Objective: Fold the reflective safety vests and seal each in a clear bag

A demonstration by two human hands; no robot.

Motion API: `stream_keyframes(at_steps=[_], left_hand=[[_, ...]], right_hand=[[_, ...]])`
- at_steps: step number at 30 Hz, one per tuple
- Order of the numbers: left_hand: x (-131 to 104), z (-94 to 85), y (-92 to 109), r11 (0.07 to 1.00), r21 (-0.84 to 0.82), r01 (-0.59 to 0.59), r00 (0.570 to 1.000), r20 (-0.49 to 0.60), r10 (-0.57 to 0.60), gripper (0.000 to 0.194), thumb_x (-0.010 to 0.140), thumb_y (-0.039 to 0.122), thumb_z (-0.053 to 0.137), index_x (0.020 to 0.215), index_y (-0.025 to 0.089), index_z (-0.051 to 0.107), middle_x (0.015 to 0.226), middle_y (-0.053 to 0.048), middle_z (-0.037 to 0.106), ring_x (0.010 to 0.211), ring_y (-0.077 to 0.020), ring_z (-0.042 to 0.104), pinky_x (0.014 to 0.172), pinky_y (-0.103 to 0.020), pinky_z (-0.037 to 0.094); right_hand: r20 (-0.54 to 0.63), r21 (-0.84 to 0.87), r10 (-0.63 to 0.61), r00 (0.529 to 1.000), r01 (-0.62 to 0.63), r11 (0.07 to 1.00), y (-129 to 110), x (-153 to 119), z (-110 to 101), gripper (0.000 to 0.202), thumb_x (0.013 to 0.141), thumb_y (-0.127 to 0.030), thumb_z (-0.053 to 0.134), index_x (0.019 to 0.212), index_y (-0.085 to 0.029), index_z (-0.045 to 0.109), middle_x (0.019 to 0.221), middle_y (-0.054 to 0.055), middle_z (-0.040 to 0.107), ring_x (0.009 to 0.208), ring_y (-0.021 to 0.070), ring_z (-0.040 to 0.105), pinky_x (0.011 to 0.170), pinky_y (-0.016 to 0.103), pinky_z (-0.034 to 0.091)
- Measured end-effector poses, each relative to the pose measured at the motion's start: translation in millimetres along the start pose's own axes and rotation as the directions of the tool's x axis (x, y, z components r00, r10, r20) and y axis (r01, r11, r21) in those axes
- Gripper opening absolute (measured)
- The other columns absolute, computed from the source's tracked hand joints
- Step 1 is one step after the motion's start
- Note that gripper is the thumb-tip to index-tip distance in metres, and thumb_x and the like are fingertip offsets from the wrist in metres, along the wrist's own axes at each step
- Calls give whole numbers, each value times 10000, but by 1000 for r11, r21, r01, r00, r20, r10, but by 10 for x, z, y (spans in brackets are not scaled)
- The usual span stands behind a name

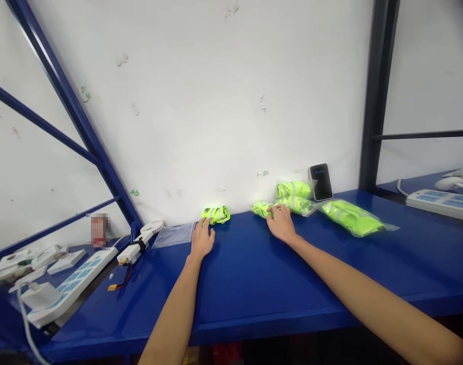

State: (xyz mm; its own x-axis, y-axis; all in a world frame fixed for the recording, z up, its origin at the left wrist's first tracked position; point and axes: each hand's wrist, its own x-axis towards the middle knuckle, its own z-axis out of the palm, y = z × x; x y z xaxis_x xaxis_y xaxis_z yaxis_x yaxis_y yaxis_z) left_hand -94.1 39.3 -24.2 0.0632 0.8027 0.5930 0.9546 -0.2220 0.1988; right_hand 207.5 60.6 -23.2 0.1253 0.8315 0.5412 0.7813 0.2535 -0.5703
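Observation:
Against the wall lies a rolled yellow-green reflective vest. My left hand is at its near left side, fingers apart, with the fingertips at the roll's edge. To the left of that hand, a flat clear plastic bag rests on the blue surface. My right hand has its fingers curled over the right end of a second rolled reflective vest, partly hiding it. Just behind that hand are two more rolled vests, a bagged lower one and an upper one. Another bagged vest lies farther right.
A phone leans on the wall at the right. On the left are a white handheld fan with loose wires and a power strip. Another power strip lies far right. Blue posts and dark posts flank the blue shelf.

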Motion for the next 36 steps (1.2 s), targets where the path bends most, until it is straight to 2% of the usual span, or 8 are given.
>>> stream_keyframes(at_steps=[7, 13, 16, 22, 26, 28, 31, 36], left_hand=[[310, 263, -26, 996, 85, -1, 998, 62, -4, 651, 800, 167, 495, 1431, 235, 346, 1529, -110, 245, 1411, -328, 216, 1119, -496, 246], [648, 350, -193, 993, 113, 27, 985, 165, -46, 599, 800, 195, 505, 1390, 221, 407, 1357, -136, 479, 1235, -309, 458, 1023, -440, 360], [641, 265, -150, 995, 87, 39, 984, 168, -53, 508, 823, 245, 497, 1328, 196, 471, 1219, -137, 572, 1099, -288, 547, 957, -408, 407], [169, -68, 373, 934, -350, -74, 966, 208, 155, 597, 737, 260, 624, 1313, 226, 469, 1113, -56, 646, 966, -228, 610, 894, -353, 451], [-48, -148, 624, 816, -577, -12, 955, 236, 181, 676, 713, 255, 674, 1346, 221, 436, 1050, -43, 668, 883, -196, 626, 840, -328, 474], [-57, -139, 648, 770, -635, 60, 957, 256, 136, 693, 692, 298, 721, 1328, 206, 460, 1020, -54, 675, 865, -198, 633, 822, -328, 482], [-11, -140, 626, 646, -745, 164, 960, 270, 68, 784, 684, 399, 747, 1365, 193, 417, 987, -70, 683, 835, -200, 646, 778, -321, 500], [55, -234, 583, 359, -895, 265, 960, 212, -180, 772, 801, 577, 544, 1440, 232, 281, 1230, -130, 607, 923, -205, 662, 792, -319, 512]], right_hand=[[-103, 166, -386, 917, 399, 902, -295, -133, -110, 237, 834, -117, 457, 973, -178, 639, 1105, 115, 542, 1066, 258, 495, 983, 422, 381], [271, 361, -624, 733, 524, 772, -491, -326, 45, 260, 864, -76, 404, 893, -196, 633, 855, 45, 640, 843, 192, 576, 821, 340, 454], [302, 380, -604, 737, 488, 785, -460, -343, 76, 273, 871, -84, 398, 930, -201, 638, 861, 45, 640, 838, 190, 583, 831, 351, 453], [135, 458, -443, 886, 341, 821, -318, -229, -59, 659, 808, -203, 566, 1422, -244, 328, 1328, 117, 440, 1177, 242, 484, 1007, 427, 398], [311, 466, -580, 753, 411, 783, -289, -157, -175, 755, 676, -181, 671, 1384, -246, 417, 1501, 110, 232, 1337, 297, 334, 1080, 446, 324], [381, 473, -603, 701, 413, 778, -304, -140, -205, 646, 655, -166, 674, 1283, -196, 521, 1479, 129, 281, 1295, 300, 393, 1057, 434, 356], [374, 490, -545, 751, 339, 803, -357, -154, -203, 466, 692, -229, 681, 1142, -147, 587, 1245, 141, 527, 1097, 282, 539, 957, 437, 436], [473, 725, -379, 795, -106, 681, -474, -260, -119, 713, 755, -344, 669, 1386, -235, 355, 968, 45, 617, 736, 178, 595, 680, 332, 521]])
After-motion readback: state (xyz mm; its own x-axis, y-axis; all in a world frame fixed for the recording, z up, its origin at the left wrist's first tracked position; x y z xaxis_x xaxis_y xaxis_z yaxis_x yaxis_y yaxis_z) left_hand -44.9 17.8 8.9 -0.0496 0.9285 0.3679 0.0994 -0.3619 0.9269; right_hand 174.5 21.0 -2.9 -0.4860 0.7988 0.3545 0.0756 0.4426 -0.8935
